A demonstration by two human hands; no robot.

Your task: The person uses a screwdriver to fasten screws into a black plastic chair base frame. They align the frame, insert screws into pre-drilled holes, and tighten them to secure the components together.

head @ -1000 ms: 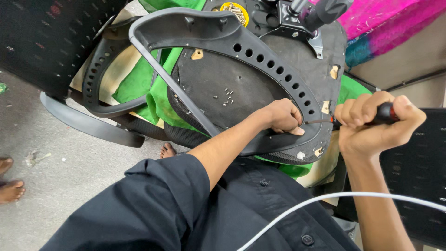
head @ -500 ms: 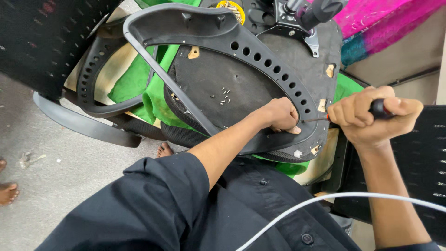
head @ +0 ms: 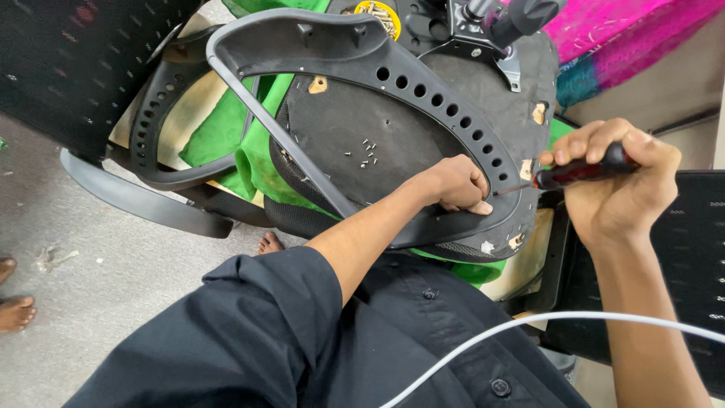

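Observation:
An upturned office chair seat (head: 408, 128) lies in front of me, black underside up, with a grey perforated armrest frame (head: 423, 79) arching over it. My left hand (head: 453, 185) rests on the frame's lower edge, fingers pressed at a hole near the rim. My right hand (head: 615, 185) grips a screwdriver (head: 574, 174) with a red and black handle; its thin shaft points left at the spot by my left fingertips. Several small screws (head: 366, 155) lie loose on the seat underside.
A green cloth (head: 226, 128) lies under the seat. Another grey armrest (head: 143, 200) sits at left over the concrete floor. A black mesh chair back (head: 687, 257) is at right, a white cable (head: 544, 329) crosses my lap, and someone's bare foot (head: 15, 310) shows at far left.
My right hand has shifted slightly lower and tilted, bringing the screwdriver tip level toward the frame edge. My left hand stays on the frame.

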